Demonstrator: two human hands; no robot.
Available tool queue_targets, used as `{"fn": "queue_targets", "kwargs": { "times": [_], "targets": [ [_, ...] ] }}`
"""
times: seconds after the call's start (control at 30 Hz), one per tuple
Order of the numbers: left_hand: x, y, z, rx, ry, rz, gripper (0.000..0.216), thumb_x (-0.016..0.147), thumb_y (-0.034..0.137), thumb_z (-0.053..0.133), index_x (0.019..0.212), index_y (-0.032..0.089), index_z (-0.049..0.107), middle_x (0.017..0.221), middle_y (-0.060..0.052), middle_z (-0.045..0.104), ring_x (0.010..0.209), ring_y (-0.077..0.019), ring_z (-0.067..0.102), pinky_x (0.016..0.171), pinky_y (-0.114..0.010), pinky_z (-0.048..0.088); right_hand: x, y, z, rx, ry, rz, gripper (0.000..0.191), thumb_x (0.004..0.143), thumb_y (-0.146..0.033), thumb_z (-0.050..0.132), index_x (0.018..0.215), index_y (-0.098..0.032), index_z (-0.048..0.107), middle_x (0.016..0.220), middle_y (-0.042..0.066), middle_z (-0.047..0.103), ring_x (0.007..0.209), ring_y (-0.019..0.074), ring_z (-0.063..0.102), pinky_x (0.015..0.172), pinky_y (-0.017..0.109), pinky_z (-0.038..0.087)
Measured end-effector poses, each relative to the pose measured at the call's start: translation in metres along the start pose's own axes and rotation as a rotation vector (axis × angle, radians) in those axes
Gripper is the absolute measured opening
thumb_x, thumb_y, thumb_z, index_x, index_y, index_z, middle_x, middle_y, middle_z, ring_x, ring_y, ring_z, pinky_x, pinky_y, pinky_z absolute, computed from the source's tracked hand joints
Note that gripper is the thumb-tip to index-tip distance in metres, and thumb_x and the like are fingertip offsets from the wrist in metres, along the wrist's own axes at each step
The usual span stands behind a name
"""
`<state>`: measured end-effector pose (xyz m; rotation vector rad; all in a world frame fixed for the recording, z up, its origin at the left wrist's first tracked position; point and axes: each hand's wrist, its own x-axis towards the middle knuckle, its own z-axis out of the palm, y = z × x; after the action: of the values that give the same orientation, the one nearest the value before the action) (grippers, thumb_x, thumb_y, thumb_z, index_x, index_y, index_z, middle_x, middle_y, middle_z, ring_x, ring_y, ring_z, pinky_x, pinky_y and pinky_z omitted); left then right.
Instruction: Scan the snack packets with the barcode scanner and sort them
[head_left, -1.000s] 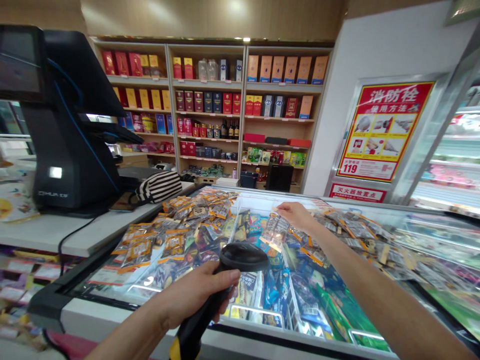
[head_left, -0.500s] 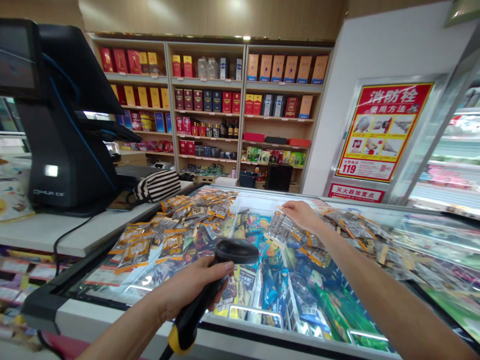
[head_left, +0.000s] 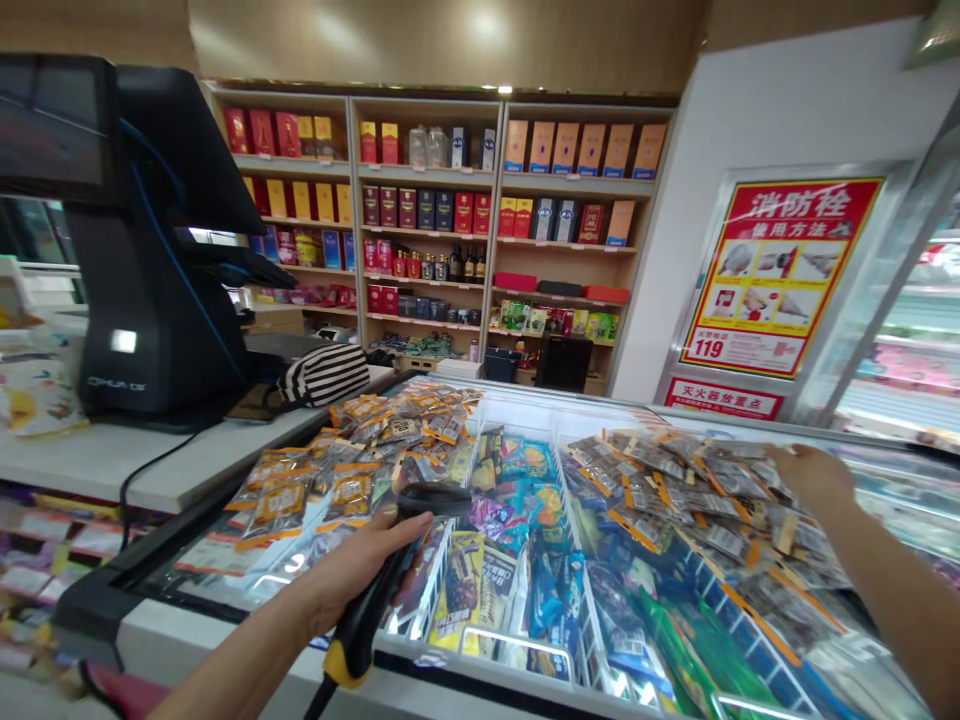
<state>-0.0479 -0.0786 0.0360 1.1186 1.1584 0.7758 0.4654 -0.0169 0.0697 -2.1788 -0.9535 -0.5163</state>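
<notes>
My left hand (head_left: pixel 352 565) is closed round the handle of a black barcode scanner (head_left: pixel 420 510) with a yellow butt. The scanner's head hangs over the near left part of the chest freezer (head_left: pixel 480 650). My right hand (head_left: pixel 814 472) reaches out to the far right. Its fingers curl down onto the pile of grey and orange snack packets (head_left: pixel 697 490) lying on the freezer's glass lid. What the fingers grip is hidden. A second heap of orange snack packets (head_left: pixel 352 450) covers the lid's left side.
A black till terminal (head_left: pixel 142 240) and a striped pouch (head_left: pixel 322 372) stand on the white counter (head_left: pixel 90 460) at left. Shelves of boxed goods (head_left: pixel 450 210) fill the back wall. A red fire-hydrant poster (head_left: pixel 780 270) and a glass-door fridge (head_left: pixel 900 340) are at right.
My right hand left the middle of the freezer lid and swung far right onto the right-hand pile. The scanner dropped lower and a little left.
</notes>
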Motion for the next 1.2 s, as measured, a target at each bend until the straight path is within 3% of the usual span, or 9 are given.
{"fn": "queue_targets", "kwargs": {
  "times": [0.13, 0.27, 0.33, 0.4, 0.57, 0.67, 0.8, 0.9, 1.2],
  "targets": [
    [0.014, -0.001, 0.022, 0.006, 0.027, 0.121, 0.034, 0.067, 0.05, 0.047, 0.064, 0.017, 0.043, 0.048, 0.004, 0.046, 0.041, -0.0076, 0.042, 0.041, -0.02, 0.034, -0.044, -0.028, 0.005, 0.128, 0.025, -0.034, 0.047, 0.064, -0.027, 0.051, 0.108, -0.01, 0.052, 0.118, 0.025, 0.041, 0.111, 0.0316, 0.036, 0.075, 0.041, 0.034],
    [0.044, 0.001, 0.064, 0.075, 0.013, 0.21, 0.023, 0.064, 0.035, 0.055, 0.075, 0.016, 0.046, 0.053, 0.004, 0.047, 0.046, -0.009, 0.045, 0.045, -0.022, 0.036, -0.153, -0.106, 0.003, 0.767, -0.809, -0.242, 0.032, 0.07, -0.043, 0.042, 0.085, -0.021, 0.06, 0.097, 0.011, 0.059, 0.09, 0.0246, 0.053, 0.073, 0.04, 0.039],
    [0.059, 0.0, 0.09, 0.138, -0.011, 0.275, 0.025, 0.058, 0.02, 0.059, 0.081, 0.015, 0.048, 0.06, 0.002, 0.052, 0.053, -0.0103, 0.048, 0.049, -0.022, 0.038, -0.207, -0.14, 0.001, 1.029, -1.16, -0.119, 0.04, 0.068, -0.05, 0.043, 0.089, -0.021, 0.058, 0.09, 0.008, 0.062, 0.079, 0.0219, 0.056, 0.067, 0.038, 0.041],
    [0.069, -0.001, 0.113, 0.207, -0.044, 0.337, 0.034, 0.056, 0.011, 0.058, 0.088, 0.014, 0.048, 0.073, -0.001, 0.056, 0.061, -0.0118, 0.052, 0.053, -0.022, 0.04, -0.241, -0.161, 0.001, 1.237, -1.313, 0.078, 0.042, 0.065, -0.049, 0.048, 0.095, -0.02, 0.054, 0.082, 0.006, 0.063, 0.075, 0.0202, 0.056, 0.061, 0.033, 0.042],
    [0.091, 0.016, 0.114, 0.47, -0.049, 0.374, 0.028, 0.062, 0.021, 0.061, 0.087, 0.013, 0.054, 0.074, 0.0, 0.059, 0.063, -0.0131, 0.055, 0.054, -0.023, 0.043, -0.235, -0.161, 0.0, 1.545, -1.247, 0.506, 0.033, 0.064, -0.042, 0.055, 0.088, -0.019, 0.052, 0.067, 0.002, 0.06, 0.06, 0.015, 0.056, 0.048, 0.024, 0.041],
    [0.114, 0.044, 0.065, 0.634, 0.22, 0.373, 0.035, 0.081, 0.036, 0.034, 0.091, 0.008, 0.053, 0.095, -0.001, 0.056, 0.073, -0.0171, 0.055, 0.067, -0.035, 0.041, -0.206, -0.144, -0.004, 1.615, -1.233, 0.618, 0.027, 0.066, -0.043, 0.053, 0.084, -0.022, 0.052, 0.061, -0.001, 0.057, 0.047, 0.0106, 0.05, 0.041, 0.023, 0.04],
    [0.146, 0.071, -0.012, 0.836, 0.575, 0.303, 0.032, 0.077, 0.032, 0.046, 0.105, 0.015, 0.046, 0.11, -0.007, 0.047, 0.095, -0.0195, 0.048, 0.08, -0.04, 0.039, -0.187, -0.124, -0.006, 1.561, -1.346, 0.537, 0.026, 0.068, -0.042, 0.05, 0.081, -0.02, 0.054, 0.057, -0.001, 0.055, 0.037, 0.0078, 0.043, 0.034, 0.022, 0.037],
    [0.17, 0.073, -0.04, 0.975, 0.671, 0.214, 0.032, 0.077, 0.033, 0.046, 0.104, 0.015, 0.047, 0.108, -0.007, 0.049, 0.096, -0.0195, 0.048, 0.08, -0.041, 0.039, -0.19, -0.122, -0.002, 1.49, -1.371, 0.508, 0.028, 0.068, -0.043, 0.049, 0.08, -0.019, 0.054, 0.056, 0.0, 0.056, 0.035, 0.008, 0.043, 0.033, 0.021, 0.037],
    [0.213, 0.05, -0.023, 1.157, 0.662, -0.004, 0.03, 0.077, 0.032, 0.046, 0.102, 0.015, 0.048, 0.107, -0.006, 0.05, 0.094, -0.0185, 0.049, 0.079, -0.04, 0.04, -0.202, -0.128, 0.003, 1.363, -1.364, 0.392, 0.038, 0.072, -0.045, 0.042, 0.061, -0.011, 0.056, 0.038, 0.001, 0.049, 0.031, 0.008, 0.042, 0.033, 0.019, 0.034]
  ]
}}
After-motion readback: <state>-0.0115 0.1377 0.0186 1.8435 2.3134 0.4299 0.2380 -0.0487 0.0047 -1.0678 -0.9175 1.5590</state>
